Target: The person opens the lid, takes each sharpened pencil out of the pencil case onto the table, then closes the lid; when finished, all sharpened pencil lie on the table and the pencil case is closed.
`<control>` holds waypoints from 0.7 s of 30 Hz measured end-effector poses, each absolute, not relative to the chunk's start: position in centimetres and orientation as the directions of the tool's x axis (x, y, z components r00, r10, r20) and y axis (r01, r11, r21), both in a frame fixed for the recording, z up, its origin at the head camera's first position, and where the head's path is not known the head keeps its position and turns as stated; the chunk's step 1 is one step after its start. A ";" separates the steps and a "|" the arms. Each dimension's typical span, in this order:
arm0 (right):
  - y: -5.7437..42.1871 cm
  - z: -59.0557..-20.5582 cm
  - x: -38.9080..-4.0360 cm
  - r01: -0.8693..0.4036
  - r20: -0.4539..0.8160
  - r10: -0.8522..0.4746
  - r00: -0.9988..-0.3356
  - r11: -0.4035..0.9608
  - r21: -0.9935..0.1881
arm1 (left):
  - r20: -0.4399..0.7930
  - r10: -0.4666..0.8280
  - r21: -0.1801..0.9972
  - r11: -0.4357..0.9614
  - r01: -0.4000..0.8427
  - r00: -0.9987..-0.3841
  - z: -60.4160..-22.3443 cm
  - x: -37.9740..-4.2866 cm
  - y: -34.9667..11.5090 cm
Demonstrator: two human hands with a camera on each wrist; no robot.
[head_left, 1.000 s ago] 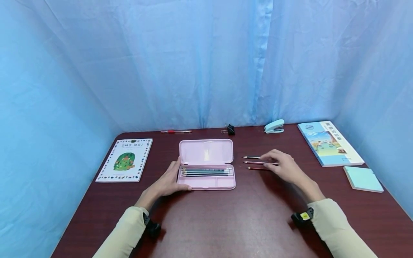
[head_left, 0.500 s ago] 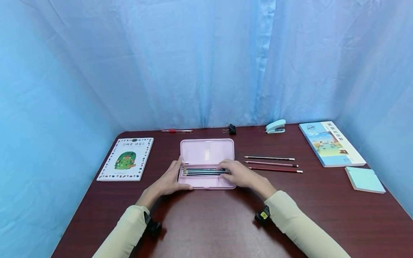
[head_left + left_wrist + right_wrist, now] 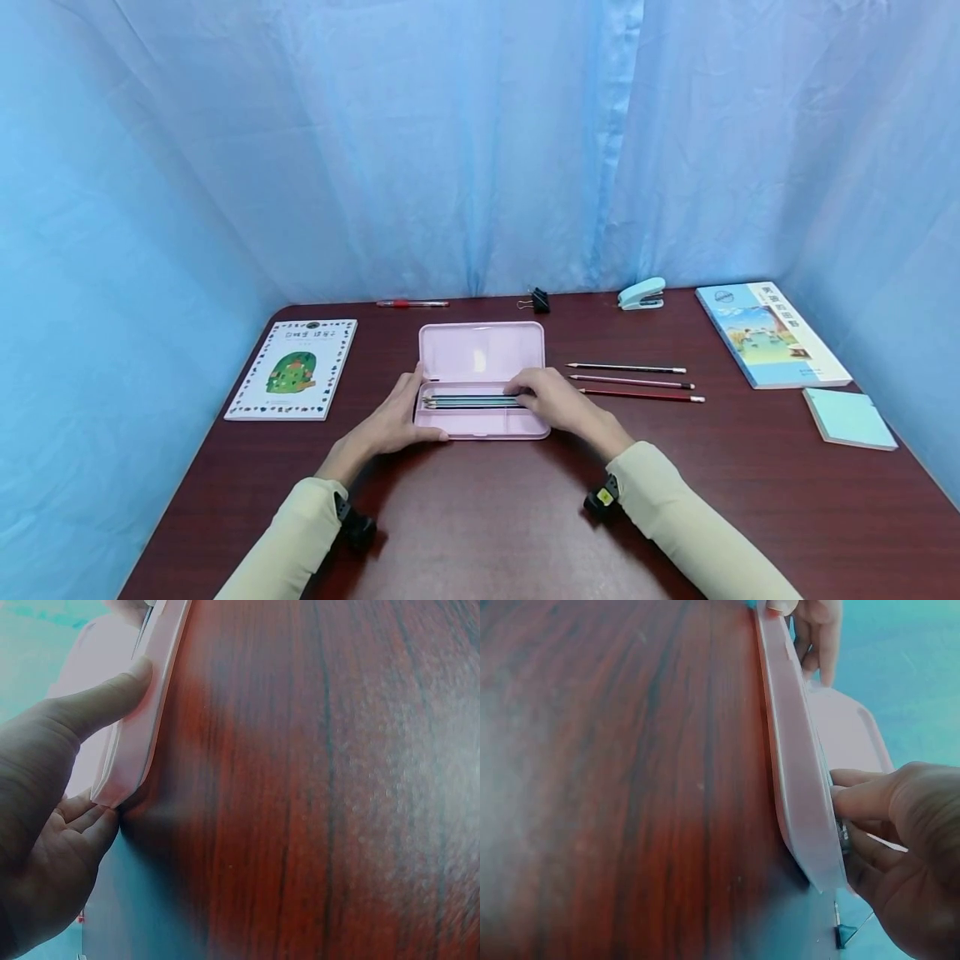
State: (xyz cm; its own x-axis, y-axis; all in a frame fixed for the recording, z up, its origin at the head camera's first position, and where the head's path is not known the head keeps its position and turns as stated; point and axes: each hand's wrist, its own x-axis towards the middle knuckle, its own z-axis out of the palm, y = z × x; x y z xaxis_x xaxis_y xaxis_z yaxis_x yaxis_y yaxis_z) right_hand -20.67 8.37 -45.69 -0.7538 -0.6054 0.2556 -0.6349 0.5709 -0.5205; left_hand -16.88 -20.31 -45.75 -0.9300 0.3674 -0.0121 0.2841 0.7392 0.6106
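A pink pencil case (image 3: 457, 423) lies with its lid raised, a bundle of pencils (image 3: 468, 402) in its long rear compartment. My left hand (image 3: 386, 423) holds the case's left end, thumb over the front edge and fingers along the side; the left wrist view shows the thumb (image 3: 105, 701) against the front wall. Over the right part of the case, my right hand (image 3: 558, 402) pinches the pencils near their right ends, which its fingers hide. From the right wrist, a dark pencil end (image 3: 844, 836) shows between those fingers.
Three loose pencils, one dark (image 3: 626, 367), one pink (image 3: 632, 382) and one red (image 3: 641, 396), lie right of the case. Behind are a red pen (image 3: 412, 304), a binder clip (image 3: 539, 301) and a stapler (image 3: 641, 294). Books (image 3: 291, 371) (image 3: 772, 333) and a notepad (image 3: 849, 418) flank them.
My right hand has left the three loose pencils and moved left into the case. The pencils there now lie closer together. My left hand stays on the case.
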 end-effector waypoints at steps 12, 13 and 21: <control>13.9 -43.9 -20.1 -0.515 0.249 -0.482 -0.840 0.566 -0.644 | -0.033 0.346 0.600 0.757 0.258 -0.938 -45.7 -16.9 -20.2; 14.7 -43.8 -20.0 -0.513 0.254 -0.472 -0.844 0.574 -0.638 | -0.038 0.344 0.599 0.760 0.254 -0.938 -45.7 -16.8 -20.2; 22.2 -44.4 -18.1 -0.430 0.221 -0.377 -0.899 0.676 -0.598 | -0.050 0.332 0.605 0.761 0.236 -0.942 -45.9 -16.8 -20.3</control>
State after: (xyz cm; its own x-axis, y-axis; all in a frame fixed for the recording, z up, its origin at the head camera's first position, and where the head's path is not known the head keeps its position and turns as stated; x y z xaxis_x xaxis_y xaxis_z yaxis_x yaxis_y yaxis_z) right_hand -18.08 22.22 -44.40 -0.8994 -0.3774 0.2206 -0.4304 0.6762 -0.5979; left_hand -16.82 -20.25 -45.88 -0.9421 0.3317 -0.0495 0.2360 0.7607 0.6047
